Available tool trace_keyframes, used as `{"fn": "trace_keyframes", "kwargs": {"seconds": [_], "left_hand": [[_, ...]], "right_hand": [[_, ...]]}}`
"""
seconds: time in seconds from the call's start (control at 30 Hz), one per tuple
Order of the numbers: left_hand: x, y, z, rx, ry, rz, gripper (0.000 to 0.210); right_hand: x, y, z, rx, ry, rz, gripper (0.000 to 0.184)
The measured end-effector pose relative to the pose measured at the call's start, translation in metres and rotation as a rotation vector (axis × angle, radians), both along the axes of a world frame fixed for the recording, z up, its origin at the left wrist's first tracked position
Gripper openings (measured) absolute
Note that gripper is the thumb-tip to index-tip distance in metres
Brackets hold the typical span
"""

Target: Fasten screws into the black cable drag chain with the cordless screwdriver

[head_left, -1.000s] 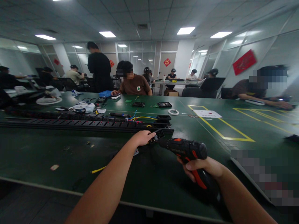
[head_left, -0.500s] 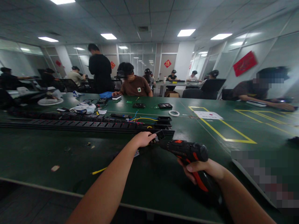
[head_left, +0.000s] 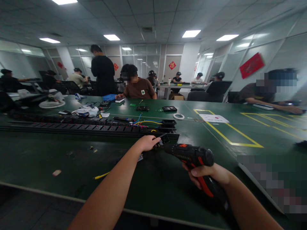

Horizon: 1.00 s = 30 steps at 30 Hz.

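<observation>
My right hand (head_left: 203,174) is wrapped round the grip of a black and orange cordless drill (head_left: 192,154). The drill lies level, its nose pointing left at a small black frame-like part (head_left: 164,139). My left hand (head_left: 149,142) is closed on that part, which is tilted up from the table. Whether the bit touches it, I cannot tell. Just beyond my left hand runs a long black power strip (head_left: 100,127) with a row of sockets. A yellow cable end (head_left: 102,175) sticks out from under my left forearm.
Past the strip lie blue and yellow wires (head_left: 148,121), black housings (head_left: 169,122) and a white tape roll (head_left: 178,116). A paper sheet (head_left: 213,118) lies by yellow tape lines. A person in a brown shirt (head_left: 140,88) sits opposite; another person (head_left: 254,89) sits at the right.
</observation>
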<state>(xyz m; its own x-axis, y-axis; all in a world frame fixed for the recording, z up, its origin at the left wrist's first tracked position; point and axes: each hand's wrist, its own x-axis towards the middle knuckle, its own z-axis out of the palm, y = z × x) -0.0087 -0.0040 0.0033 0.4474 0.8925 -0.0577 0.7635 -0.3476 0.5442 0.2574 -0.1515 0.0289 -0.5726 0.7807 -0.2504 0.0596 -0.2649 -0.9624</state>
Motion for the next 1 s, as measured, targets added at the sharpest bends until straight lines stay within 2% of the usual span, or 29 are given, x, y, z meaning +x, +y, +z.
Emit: {"fn": "trace_keyframes", "kwargs": {"seconds": [1.0], "left_hand": [[0.0006,0.0002,-0.0014,0.019,0.004,-0.007,0.058]], "right_hand": [[0.0037,0.0009,-0.0038,0.038,-0.044,0.012,0.031]]}}
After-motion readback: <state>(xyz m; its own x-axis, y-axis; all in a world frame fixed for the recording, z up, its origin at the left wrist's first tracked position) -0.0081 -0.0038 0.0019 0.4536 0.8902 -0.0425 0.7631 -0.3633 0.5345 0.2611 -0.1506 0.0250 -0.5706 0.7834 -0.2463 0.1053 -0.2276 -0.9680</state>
